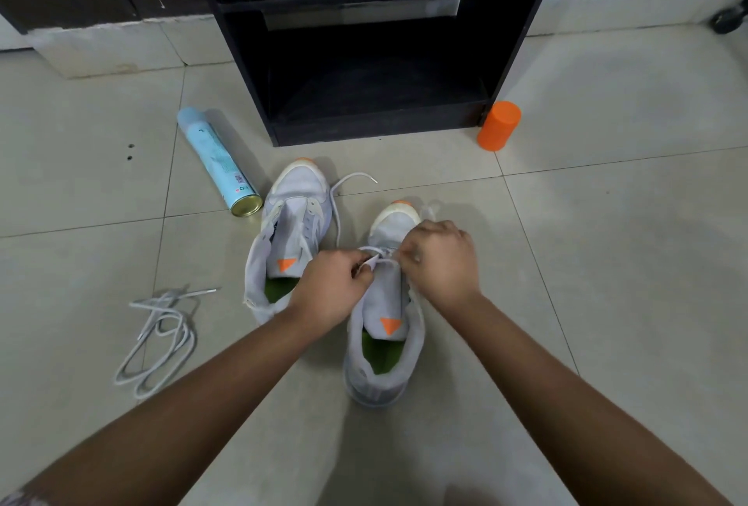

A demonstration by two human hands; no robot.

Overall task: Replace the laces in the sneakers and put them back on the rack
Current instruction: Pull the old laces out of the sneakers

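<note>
Down on the pale tiled floor [607,242], seen from the head camera, two white sneakers stand side by side, toes toward a black rack [364,108]. Each has an orange toe tip, an orange triangle on its tongue and a green insole. The left-hand sneaker [297,189] sits nearer the rack, its eyelets bare and its tongue loose. The right-hand sneaker [382,299] is closer to the person, with both hands on its eyelets. The left hand [330,287] has its fingers curled and pinches a white lace [335,205] at the tongue. The right hand [439,262], fingers also curled, pinches the same lace across the eyelets. One free end of it trails between the shoes toward the rack. A second grey-white lace [162,339] lies in loose loops to the left, apart from the shoes. A pale blue spray can [220,163] lies on its side near the left-hand sneaker, and an orange cup [498,125] stands upside down at the rack's right corner.
</note>
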